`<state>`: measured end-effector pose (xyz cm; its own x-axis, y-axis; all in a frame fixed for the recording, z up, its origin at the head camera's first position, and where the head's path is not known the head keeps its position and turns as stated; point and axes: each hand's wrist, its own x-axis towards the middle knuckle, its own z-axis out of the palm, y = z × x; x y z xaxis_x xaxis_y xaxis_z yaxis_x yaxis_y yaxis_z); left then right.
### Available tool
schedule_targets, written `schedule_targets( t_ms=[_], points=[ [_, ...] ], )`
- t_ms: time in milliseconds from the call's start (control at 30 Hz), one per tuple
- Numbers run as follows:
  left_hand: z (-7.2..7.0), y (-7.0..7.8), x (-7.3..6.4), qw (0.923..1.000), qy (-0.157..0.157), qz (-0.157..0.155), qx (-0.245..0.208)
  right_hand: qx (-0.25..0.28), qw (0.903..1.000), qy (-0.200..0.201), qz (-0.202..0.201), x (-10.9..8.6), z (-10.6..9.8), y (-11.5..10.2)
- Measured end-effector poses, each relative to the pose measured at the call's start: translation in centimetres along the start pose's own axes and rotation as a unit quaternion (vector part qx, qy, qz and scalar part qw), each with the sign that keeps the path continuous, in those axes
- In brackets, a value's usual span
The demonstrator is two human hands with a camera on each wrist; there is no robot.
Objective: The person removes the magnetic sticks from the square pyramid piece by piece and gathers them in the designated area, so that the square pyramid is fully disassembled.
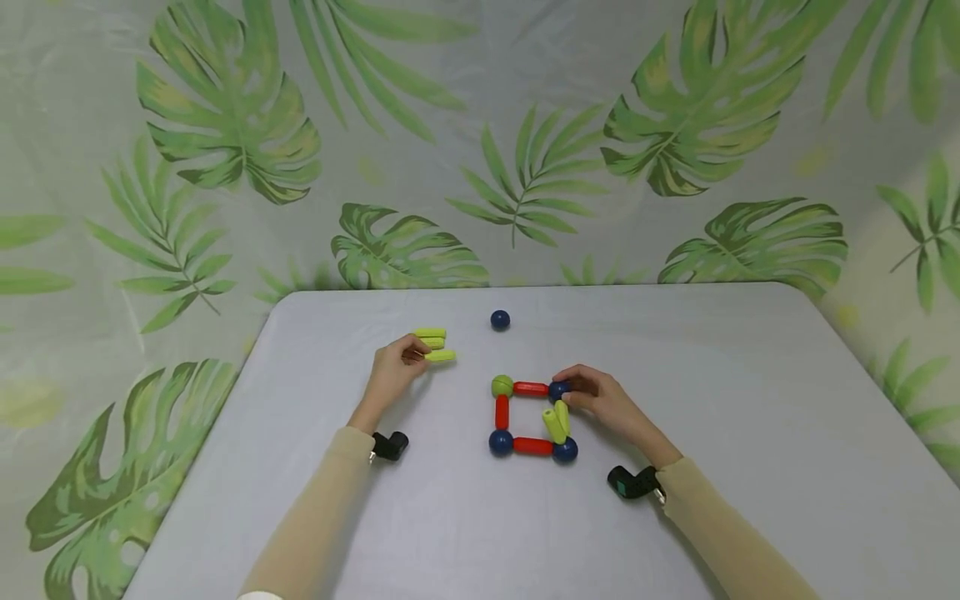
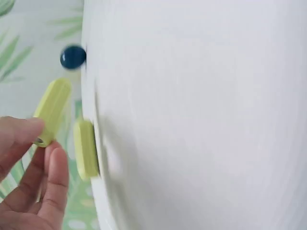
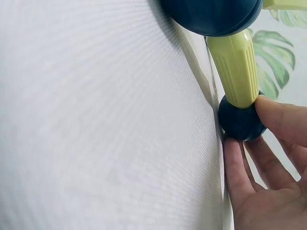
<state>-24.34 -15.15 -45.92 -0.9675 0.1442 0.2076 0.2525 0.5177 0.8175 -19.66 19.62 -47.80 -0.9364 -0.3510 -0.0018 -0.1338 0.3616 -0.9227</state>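
Head view: the left hand (image 1: 396, 365) is pinching a yellow-green stick (image 1: 442, 356) at the left of the white table (image 1: 420, 533); two loose sticks (image 1: 432, 332) are lying just beyond. A lone blue ball (image 1: 500, 320) is sitting near the far edge. The right hand (image 1: 606, 406) is gripping the far-right ball (image 1: 558, 390) of a square frame (image 1: 502, 412), where red rods (image 1: 532, 447) are linking a green ball (image 1: 502, 385), a near-left ball (image 1: 501, 442) and a near-right ball (image 1: 565, 450). A raised stick (image 1: 554, 427) is rising from the near-right ball, partly blocking sight of the connecting stick (image 1: 563, 414).

Left wrist view: thumb and fingers are holding the stick by one end, with another lying just beside it.

Right wrist view: thumb and fingers are gripping the far-right ball against the connecting stick, though whether the two are fully joined is hard to tell.
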Motion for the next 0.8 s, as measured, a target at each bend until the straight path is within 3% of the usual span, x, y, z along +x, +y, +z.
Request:
schedule_targets(
  t_ms=[167, 533, 700, 800],
  points=[
    [-1.1, -1.7, 0.9, 0.9976, -0.007, -0.057, 0.039, -0.001, 1.0, -0.001, -0.003, 0.0, 0.0, 0.3],
    [-1.2, -2.1, 2.6, 0.9942, -0.014, -0.062, 0.087, 0.005, 1.0, 0.001, 0.001, -0.1, 0.1, 0.1],
    [-1.1, -1.9, 2.7, 0.9944, -0.002, -0.047, 0.095, 0.005, 1.0, 0.0, -0.003, -0.1, 0.0, 0.0],
    [-0.8, -1.1, 2.4, 0.9967, 0.005, -0.003, 0.081, 0.004, 1.0, 0.0, -0.005, -0.1, -0.1, -0.1]
  ],
)
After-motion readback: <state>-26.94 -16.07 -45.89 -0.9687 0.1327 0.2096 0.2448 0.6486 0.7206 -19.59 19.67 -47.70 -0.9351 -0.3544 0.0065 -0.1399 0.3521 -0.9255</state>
